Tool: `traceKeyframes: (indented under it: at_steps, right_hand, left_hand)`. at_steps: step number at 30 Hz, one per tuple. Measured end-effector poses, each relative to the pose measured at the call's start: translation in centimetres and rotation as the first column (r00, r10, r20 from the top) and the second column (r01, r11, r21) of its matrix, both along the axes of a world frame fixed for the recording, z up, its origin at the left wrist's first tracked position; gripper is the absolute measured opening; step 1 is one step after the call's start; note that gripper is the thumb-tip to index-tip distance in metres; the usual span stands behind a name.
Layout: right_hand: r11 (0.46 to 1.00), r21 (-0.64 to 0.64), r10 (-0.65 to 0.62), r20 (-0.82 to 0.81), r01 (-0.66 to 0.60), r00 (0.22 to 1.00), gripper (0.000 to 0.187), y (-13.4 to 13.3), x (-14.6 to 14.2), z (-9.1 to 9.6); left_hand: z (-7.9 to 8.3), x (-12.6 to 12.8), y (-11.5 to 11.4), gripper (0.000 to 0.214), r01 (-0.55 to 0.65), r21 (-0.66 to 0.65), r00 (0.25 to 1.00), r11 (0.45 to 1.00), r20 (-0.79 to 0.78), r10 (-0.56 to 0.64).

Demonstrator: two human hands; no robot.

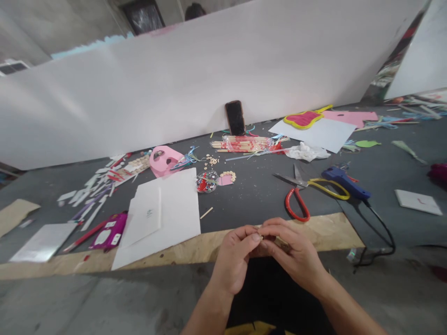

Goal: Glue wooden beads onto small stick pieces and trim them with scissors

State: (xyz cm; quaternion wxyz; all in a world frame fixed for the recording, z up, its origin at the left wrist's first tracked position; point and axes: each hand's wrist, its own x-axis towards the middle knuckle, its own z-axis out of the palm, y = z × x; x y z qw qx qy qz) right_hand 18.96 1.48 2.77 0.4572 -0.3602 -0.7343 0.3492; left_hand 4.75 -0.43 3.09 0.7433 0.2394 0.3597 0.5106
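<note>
My left hand (236, 256) and my right hand (292, 249) meet at the table's front edge, fingertips pinched together. A tiny pale bit shows between them, too small to name. Just beyond lie scissors (303, 184) with one red and one yellow handle, blades open. Farther off, a small pink piece (226, 180) has pale beads or chips along its edge. Beside it sits a round clear dish (207, 181) of small mixed bits, with loose pale pieces (211, 161) scattered behind. A thin stick (206, 213) lies left of my hands.
White sheets (178, 200) and a purple packet (110, 231) lie left. A blue glue gun (345, 182) with a black cord is right of the scissors. At the back are a leaning phone (235, 117), bundled sticks (244, 144), a pink cutout (164, 160) and a white partition (167, 83).
</note>
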Motion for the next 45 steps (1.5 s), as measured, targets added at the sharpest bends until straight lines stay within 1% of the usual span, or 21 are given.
traceKeyframes:
  at_steps: [4,7,10,13,15,17,20,23,25,27,30,33,34,35,36,37,38,39,42,45]
  right_hand:
    - [1.0,0.005,0.003,-0.001,-0.003,1.0,0.017,0.0,0.1,-0.2]
    - [0.999,0.0,-0.04,-0.022,0.04,0.999,0.028,-0.1,0.5,-0.5]
    - [0.997,-0.026,-0.07,0.011,0.071,0.997,0.035,-0.1,0.6,-0.5]
    - [0.996,-0.071,-0.058,0.063,0.062,0.996,0.03,-0.1,0.4,-0.5]
    - [0.994,-0.089,-0.052,0.075,0.058,0.996,0.021,-0.1,0.2,-0.5]
    - [0.995,-0.079,-0.053,0.09,0.06,0.995,0.015,-0.2,0.2,-0.5]
    - [0.995,-0.035,-0.084,0.146,0.09,0.986,0.014,-0.2,0.5,-0.4]
    - [0.991,0.009,-0.133,0.201,0.134,0.97,0.014,0.0,1.3,-0.3]
    - [0.983,0.044,-0.182,0.213,0.177,0.96,0.014,0.3,2.1,-0.2]
    - [0.965,0.1,-0.258,0.215,0.242,0.942,0.015,0.8,3.2,-0.2]
    - [0.908,0.214,-0.404,0.213,0.361,0.89,0.013,1.2,5.3,-0.4]
    - [0.828,0.268,-0.55,0.219,0.492,0.806,0.012,1.2,7.4,-1.1]
    - [0.811,0.267,-0.579,0.229,0.521,0.783,0.013,1.1,7.9,-1.4]
    - [0.799,0.265,-0.596,0.235,0.539,0.768,0.013,1.0,8.2,-1.8]
    - [0.794,0.272,-0.603,0.237,0.544,0.762,0.013,1.0,8.5,-2.2]
    - [0.795,0.29,-0.599,0.238,0.533,0.765,0.013,1.0,8.6,-2.5]
    - [0.796,0.324,-0.591,0.24,0.511,0.77,0.013,1.0,8.7,-2.9]
    - [0.798,0.367,-0.579,0.247,0.478,0.777,0.013,1.1,8.6,-3.3]
    - [0.799,0.476,-0.536,0.287,0.367,0.794,0.015,1.5,8.2,-4.1]
    - [0.806,0.499,-0.513,0.321,0.318,0.796,0.018,1.7,8.0,-4.5]
  left_hand:
    - [0.1,-0.1,0.1,0.009,0.006,-0.006,1.0,1.0,-0.001,-0.006]
    - [-0.1,-0.3,0.1,0.009,-0.013,-0.036,1.0,0.999,-0.011,0.013]
    - [-0.5,-0.6,0.0,0.01,-0.046,-0.048,0.999,0.998,-0.031,0.045]
    - [-0.6,-0.7,0.0,0.012,-0.056,-0.031,0.998,0.998,-0.033,0.055]
    - [-0.5,-0.7,-0.1,0.014,-0.06,-0.031,0.998,0.998,-0.032,0.059]
    - [-0.4,-0.8,-0.1,0.014,-0.074,-0.031,0.996,0.997,-0.058,0.072]
    - [-0.3,-1.2,0.0,0.015,-0.115,-0.019,0.985,0.993,-0.134,0.111]
    - [-0.1,-2.7,0.3,0.017,-0.173,-0.007,0.965,0.985,-0.2,0.168]
    - [0.4,-4.4,0.9,0.017,-0.216,0.037,0.944,0.976,-0.245,0.219]
    - [1.4,-6.6,1.8,0.015,-0.254,0.098,0.918,0.962,-0.29,0.271]
    - [3.4,-10.3,3.9,0.016,-0.303,0.202,0.859,0.931,-0.366,0.358]
    - [5.1,-13.1,6.7,0.018,-0.352,0.309,0.763,0.884,-0.453,0.462]
    - [5.4,-13.7,7.7,0.019,-0.338,0.34,0.712,0.878,-0.517,0.474]
    - [5.6,-14.0,8.6,0.02,-0.298,0.38,0.627,0.876,-0.613,0.48]
    - [5.5,-14.1,9.4,0.023,-0.201,0.413,0.508,0.888,-0.731,0.455]
    - [5.2,-14.0,10.2,0.025,-0.069,0.428,0.376,0.901,-0.825,0.421]
    - [4.9,-13.6,10.9,0.027,0.072,0.418,0.249,0.906,-0.887,0.389]
    - [4.5,-13.2,11.6,0.027,0.165,0.393,0.18,0.905,-0.914,0.364]
    - [3.1,-11.4,13.2,0.02,0.334,0.324,0.069,0.885,-0.945,0.319]
    - [2.1,-9.8,14.5,0.013,0.469,0.255,-0.058,0.846,-0.946,0.317]
